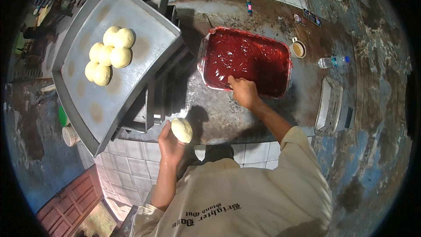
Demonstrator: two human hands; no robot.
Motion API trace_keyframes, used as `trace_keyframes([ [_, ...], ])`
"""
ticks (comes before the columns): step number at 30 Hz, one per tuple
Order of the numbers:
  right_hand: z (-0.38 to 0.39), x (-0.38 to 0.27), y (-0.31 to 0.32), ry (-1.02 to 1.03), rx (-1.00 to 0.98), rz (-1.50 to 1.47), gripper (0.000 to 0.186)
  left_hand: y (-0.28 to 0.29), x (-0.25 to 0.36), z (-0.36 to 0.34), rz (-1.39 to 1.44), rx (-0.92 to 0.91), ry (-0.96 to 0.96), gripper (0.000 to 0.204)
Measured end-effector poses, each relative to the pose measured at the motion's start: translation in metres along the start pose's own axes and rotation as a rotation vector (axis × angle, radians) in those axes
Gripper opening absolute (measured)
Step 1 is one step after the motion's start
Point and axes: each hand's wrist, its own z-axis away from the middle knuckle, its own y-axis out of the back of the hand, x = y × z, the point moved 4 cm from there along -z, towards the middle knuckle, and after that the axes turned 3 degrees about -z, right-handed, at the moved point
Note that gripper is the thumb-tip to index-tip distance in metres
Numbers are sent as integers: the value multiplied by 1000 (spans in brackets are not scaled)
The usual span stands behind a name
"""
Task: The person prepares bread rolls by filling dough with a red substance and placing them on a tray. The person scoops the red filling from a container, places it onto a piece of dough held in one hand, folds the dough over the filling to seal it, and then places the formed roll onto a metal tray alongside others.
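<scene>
Red filling (241,55) fills a container (202,57) on the desk (219,120), the right hand (244,91) bunched at its near side, any grip unclear, while the left hand (170,145), half-curled, holds a pale dough ball (181,130) at near left.

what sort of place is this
Probably a small bakery or food workshop: pale, dough-like balls clustered on a large metal tray, and a wide basin of glossy red paste on a worn worktop.
</scene>
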Motion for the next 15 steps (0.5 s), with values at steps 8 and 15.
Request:
trace_keyframes([
  [8, -13, 23, 13, -304, -258, -409, 32, -27, -3, -12, -1, -53, 11, 27],
  [15, -1, -2, 19, -158, -23, -157, 11, -52, -7, -18, -24, -112, 34, 25],
])
